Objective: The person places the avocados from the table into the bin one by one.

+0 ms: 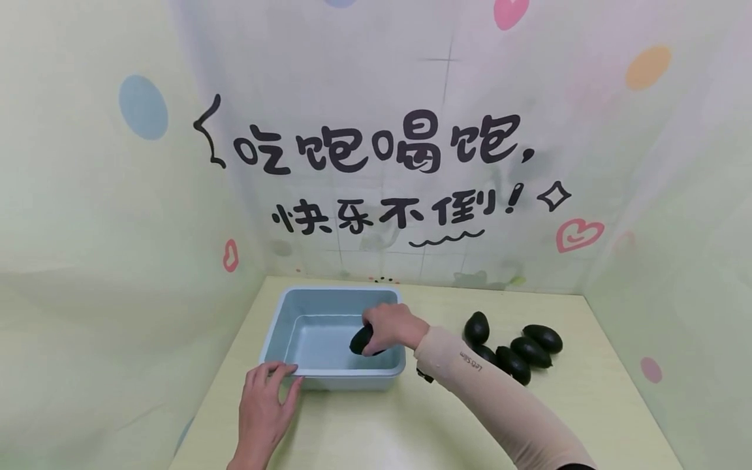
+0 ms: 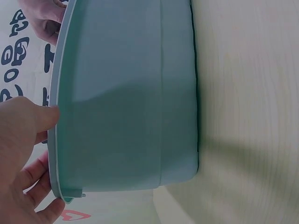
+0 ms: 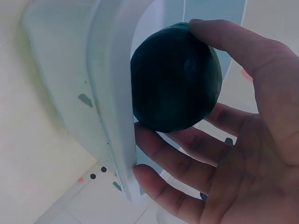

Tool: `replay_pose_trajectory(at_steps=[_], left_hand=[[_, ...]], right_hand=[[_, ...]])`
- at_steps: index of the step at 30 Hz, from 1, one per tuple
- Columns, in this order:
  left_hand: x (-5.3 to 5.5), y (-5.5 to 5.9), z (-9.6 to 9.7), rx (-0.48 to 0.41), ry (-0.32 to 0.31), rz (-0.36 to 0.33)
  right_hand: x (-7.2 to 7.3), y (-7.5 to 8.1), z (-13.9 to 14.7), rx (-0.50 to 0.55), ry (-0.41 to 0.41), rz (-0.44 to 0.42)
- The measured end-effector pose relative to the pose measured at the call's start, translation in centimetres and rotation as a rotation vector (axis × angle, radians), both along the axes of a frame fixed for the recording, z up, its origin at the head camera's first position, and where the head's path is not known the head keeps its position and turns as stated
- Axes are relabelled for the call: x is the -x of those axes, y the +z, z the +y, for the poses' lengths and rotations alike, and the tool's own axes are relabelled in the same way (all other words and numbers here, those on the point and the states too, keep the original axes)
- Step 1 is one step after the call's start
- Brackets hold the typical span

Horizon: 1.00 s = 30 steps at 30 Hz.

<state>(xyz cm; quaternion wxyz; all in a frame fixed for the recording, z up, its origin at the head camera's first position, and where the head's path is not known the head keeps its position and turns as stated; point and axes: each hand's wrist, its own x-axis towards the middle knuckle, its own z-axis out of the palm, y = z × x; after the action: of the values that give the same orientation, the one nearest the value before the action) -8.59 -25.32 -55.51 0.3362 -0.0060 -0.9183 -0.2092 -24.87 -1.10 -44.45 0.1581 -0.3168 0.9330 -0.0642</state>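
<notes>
A light blue plastic bin (image 1: pixel 346 384) stands at the left of the table. My left hand (image 1: pixel 264 408) holds its near left rim, thumb on the outer side and fingers over the edge, as the left wrist view shows at the rim (image 2: pixel 53 93). My right hand (image 1: pixel 392 326) grips a dark green avocado (image 1: pixel 360 341) over the right part of the bin. In the right wrist view the thumb and fingers wrap the avocado (image 3: pixel 175 79), which overlaps the bin's rim (image 3: pixel 119 84). The bare bin floor (image 1: pixel 320 343) shows to its left.
Several more avocados (image 1: pixel 543 339) lie in a loose group on the right of the table (image 1: pixel 435 418), partly behind my right forearm. A printed cloth backdrop (image 1: pixel 376 78) rises behind the table and along both sides.
</notes>
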Motion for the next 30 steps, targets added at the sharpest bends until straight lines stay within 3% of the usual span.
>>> replay_pose_trajectory(at_steps=[7, 15, 30], left_hand=[[0.1, 0.1, 0.1, 0.004, -0.007, 0.016], [0.2, 0.2, 0.0, 0.003, 0.006, -0.005], [0.0, 0.1, 0.2, -0.008, 0.007, 0.001]], right_hand=[[0.1, 1.0, 0.2, -0.039, -0.018, -0.054], [0.7, 2.1, 0.9, -0.002, -0.031, -0.029], [1.5, 1.6, 4.2, 0.172, -0.042, -0.095]])
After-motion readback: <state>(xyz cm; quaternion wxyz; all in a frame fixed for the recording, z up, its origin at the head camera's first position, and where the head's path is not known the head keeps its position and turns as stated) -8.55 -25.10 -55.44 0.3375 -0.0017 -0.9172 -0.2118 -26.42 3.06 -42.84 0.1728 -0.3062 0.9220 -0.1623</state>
